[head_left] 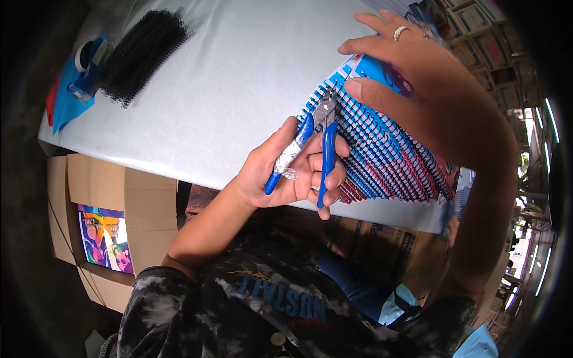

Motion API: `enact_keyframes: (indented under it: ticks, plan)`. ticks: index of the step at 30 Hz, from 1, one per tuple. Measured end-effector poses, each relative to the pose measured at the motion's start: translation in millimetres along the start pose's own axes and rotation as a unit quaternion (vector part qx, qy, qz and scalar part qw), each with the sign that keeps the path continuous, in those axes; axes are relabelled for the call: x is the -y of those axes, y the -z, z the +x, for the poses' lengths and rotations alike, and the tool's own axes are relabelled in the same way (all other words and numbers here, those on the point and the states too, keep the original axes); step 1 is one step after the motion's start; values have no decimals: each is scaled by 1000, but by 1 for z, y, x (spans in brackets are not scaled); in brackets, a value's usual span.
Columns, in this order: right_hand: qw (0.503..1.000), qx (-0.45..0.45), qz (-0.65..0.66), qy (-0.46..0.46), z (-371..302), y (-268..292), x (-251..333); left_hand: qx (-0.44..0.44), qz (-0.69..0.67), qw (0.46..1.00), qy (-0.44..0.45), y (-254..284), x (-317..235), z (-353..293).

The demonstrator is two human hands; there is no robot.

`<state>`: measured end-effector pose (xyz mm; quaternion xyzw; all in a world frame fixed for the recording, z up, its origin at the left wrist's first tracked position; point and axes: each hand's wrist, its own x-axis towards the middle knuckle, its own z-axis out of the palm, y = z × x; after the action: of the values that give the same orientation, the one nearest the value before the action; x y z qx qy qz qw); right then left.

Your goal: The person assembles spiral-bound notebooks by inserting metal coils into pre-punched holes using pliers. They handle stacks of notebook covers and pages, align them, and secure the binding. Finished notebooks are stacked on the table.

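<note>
My left hand (253,174) is turned palm up, fingers curled round blue-handled wire cutters (324,111). The cutters' handles are spread, and silvery wrap covers part of one. Their jaws point away from me, at the bound edge of a fanned stack of spiral-bound notebooks (388,146). Dark coils run in rows along blue, white and red edges of the stack. Over the far right part of the stack reaches my right hand (427,74), with fingers apart and a ring on one. It grips nothing that I can see; whether its fingertips touch the top cover, I cannot tell.
A bundle of loose black spiral coils (143,56) lies on the white-covered table (239,77) at the far left. Beside it is a blue tape dispenser (89,67). Below the table's left edge stands an open cardboard box (152,209) with colourful printed covers inside. Stacked cartons (486,45) rise at the right.
</note>
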<state>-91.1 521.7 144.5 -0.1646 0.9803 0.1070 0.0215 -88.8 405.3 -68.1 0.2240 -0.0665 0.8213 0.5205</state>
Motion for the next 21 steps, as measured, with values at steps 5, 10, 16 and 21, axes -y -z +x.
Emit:
enact_keyframes:
  ticks: [5,10,16,21]
  plan:
    - [971,-75,134,183,21,-52,-59,20,-6,1000,0,-8,1,3]
    - [920,-133,308,201,26,-69,-64,9,9,1000,-1,-12,0,-2]
    - [931,-147,270,195,28,-73,-57,13,11,1000,1,-14,1,4]
    - [930,-89,308,182,27,-69,-61,-3,11,1000,2,-10,1,8]
